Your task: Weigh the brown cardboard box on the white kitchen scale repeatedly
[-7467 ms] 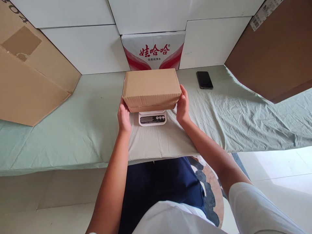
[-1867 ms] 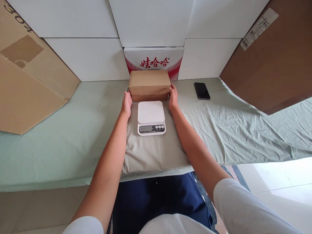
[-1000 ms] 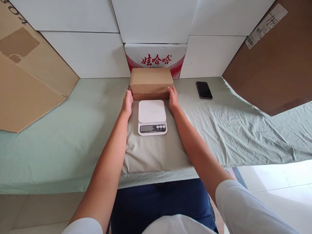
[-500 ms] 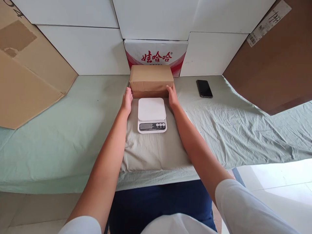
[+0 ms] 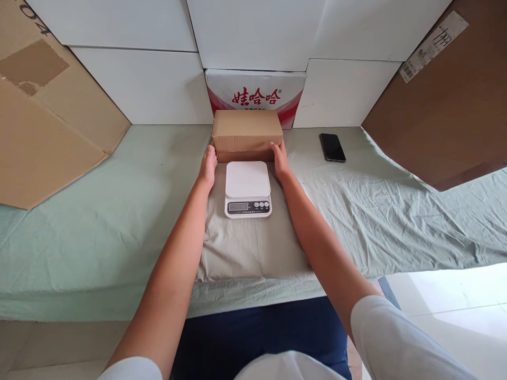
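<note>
A closed brown cardboard box (image 5: 246,126) sits behind the scale, between both of my hands. My left hand (image 5: 208,164) presses against its left side, the far fingers partly hidden. On the right side my right hand (image 5: 279,158) grips it, thumb on the front face and the other fingers out of sight. Just in front of the box, between my wrists, lies a white digital kitchen scale (image 5: 247,180) with a bare platform. Its display (image 5: 238,207) looks blank, with round buttons to the right.
A black smartphone (image 5: 332,147) lies right of the box. Behind stands a white and red printed carton (image 5: 255,82) against white panels (image 5: 253,31). Large cardboard sheets flank the left (image 5: 59,132) and right (image 5: 447,111). Green wrinkled cloth (image 5: 158,211) covers the surface.
The whole view has shifted slightly downward in the picture. My hands stay on the box, and the box, scale and phone keep their places relative to each other.
</note>
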`<state>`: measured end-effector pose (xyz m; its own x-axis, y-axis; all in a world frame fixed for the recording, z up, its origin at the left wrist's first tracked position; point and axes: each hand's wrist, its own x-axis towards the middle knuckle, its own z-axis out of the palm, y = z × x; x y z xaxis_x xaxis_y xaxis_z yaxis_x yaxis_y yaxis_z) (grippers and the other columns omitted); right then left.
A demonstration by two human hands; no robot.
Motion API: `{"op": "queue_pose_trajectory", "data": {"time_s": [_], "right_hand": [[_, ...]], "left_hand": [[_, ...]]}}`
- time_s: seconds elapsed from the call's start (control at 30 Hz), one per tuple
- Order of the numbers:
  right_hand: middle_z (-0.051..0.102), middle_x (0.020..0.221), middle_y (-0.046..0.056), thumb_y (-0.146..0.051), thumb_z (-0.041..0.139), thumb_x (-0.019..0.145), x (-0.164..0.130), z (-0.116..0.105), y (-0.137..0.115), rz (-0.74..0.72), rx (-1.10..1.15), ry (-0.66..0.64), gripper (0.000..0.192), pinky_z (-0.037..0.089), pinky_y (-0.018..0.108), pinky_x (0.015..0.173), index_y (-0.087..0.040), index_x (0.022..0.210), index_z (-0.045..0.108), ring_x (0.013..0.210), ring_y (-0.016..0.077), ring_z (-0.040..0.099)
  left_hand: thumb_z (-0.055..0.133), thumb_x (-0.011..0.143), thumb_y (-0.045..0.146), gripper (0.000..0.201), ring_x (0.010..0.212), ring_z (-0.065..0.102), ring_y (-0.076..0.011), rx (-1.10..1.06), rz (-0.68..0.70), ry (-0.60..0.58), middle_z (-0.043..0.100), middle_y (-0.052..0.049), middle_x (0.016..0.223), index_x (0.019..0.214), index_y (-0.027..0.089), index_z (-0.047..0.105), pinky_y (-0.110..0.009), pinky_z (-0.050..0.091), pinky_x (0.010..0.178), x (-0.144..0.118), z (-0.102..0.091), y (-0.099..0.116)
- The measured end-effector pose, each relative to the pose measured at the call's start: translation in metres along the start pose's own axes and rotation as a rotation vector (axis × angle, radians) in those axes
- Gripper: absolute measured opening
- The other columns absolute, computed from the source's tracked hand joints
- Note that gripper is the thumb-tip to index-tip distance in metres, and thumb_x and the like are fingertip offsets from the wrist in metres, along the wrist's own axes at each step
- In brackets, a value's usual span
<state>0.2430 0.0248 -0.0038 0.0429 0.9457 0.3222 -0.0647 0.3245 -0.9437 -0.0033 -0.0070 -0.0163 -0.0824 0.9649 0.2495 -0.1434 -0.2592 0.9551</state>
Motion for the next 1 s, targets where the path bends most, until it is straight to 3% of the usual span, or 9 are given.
{"op": "queue_pose_trajectory", "data": {"time_s": [0.17,0.37,0.53,0.63,0.73,0.87,1.0], "right_hand": [[0.064,0.146,0.005,-0.059,0.059,0.082,-0.006,0.003,-0.01,0.011,0.024,0.008,0.054,0.037,0.05,0.133,-0.028,0.127,0.057,0.144,0.0285,0.052],[0.063,0.148,0.004,-0.066,0.058,0.085,-0.002,0.004,-0.021,-0.035,0.058,-0.021,0.059,0.039,0.05,0.133,-0.029,0.13,0.056,0.147,0.0284,0.053],[0.066,0.145,0.002,-0.066,0.054,0.092,0.002,0.001,-0.055,-0.096,0.029,-0.093,0.057,0.038,0.054,0.133,-0.029,0.135,0.057,0.149,0.0297,0.052],[0.065,0.147,0.0,-0.063,0.055,0.094,-0.02,-0.002,-0.08,-0.13,0.004,-0.134,0.055,0.035,0.056,0.135,-0.032,0.139,0.056,0.152,0.0295,0.049],[0.057,0.156,-0.001,-0.057,0.059,0.093,-0.061,-0.006,-0.095,-0.172,-0.032,-0.088,0.058,0.029,0.055,0.138,-0.035,0.146,0.052,0.158,0.0304,0.041],[0.05,0.163,-0.002,-0.052,0.059,0.091,-0.109,-0.009,-0.095,-0.175,-0.059,-0.03,0.062,0.028,0.051,0.139,-0.039,0.15,0.046,0.159,0.0296,0.038],[0.053,0.16,0.001,-0.049,0.057,0.089,-0.126,-0.008,-0.083,-0.146,-0.036,-0.024,0.065,0.035,0.051,0.135,-0.039,0.152,0.044,0.153,0.0305,0.044]], "left_hand": [[0.047,0.072,0.099,0.105,0.164,0.033,-0.0305,-0.003,-0.015,0.008,0.046,-0.01,0.17,0.147,0.026,0.06,-0.042,0.028,0.135,-0.005,0.001,0.006],[0.044,0.083,0.092,0.093,0.166,0.03,-0.0294,0.015,-0.006,0.012,0.047,-0.007,0.17,0.15,0.03,0.058,-0.045,0.022,0.136,-0.012,-0.001,0.016],[0.047,0.084,0.09,0.091,0.167,0.024,-0.0315,0.035,0.074,-0.019,0.048,-0.005,0.168,0.153,0.031,0.056,-0.046,0.019,0.137,-0.035,0.0,0.043],[0.045,0.087,0.089,0.086,0.167,0.025,-0.0292,0.047,0.13,-0.035,0.047,-0.001,0.169,0.154,0.035,0.054,-0.043,0.022,0.136,-0.061,0.002,0.062],[0.04,0.087,0.09,0.087,0.167,0.026,-0.0278,0.078,0.14,-0.058,0.044,0.0,0.172,0.154,0.037,0.055,-0.04,0.024,0.136,-0.091,0.003,0.074],[0.04,0.083,0.094,0.094,0.166,0.028,-0.0305,0.115,0.11,-0.077,0.044,-0.004,0.172,0.154,0.034,0.055,-0.04,0.027,0.135,-0.12,0.004,0.079],[0.041,0.085,0.091,0.09,0.166,0.029,-0.0317,0.1,0.128,-0.043,0.043,-0.004,0.173,0.153,0.035,0.056,-0.042,0.028,0.134,-0.137,0.004,0.077]]}}
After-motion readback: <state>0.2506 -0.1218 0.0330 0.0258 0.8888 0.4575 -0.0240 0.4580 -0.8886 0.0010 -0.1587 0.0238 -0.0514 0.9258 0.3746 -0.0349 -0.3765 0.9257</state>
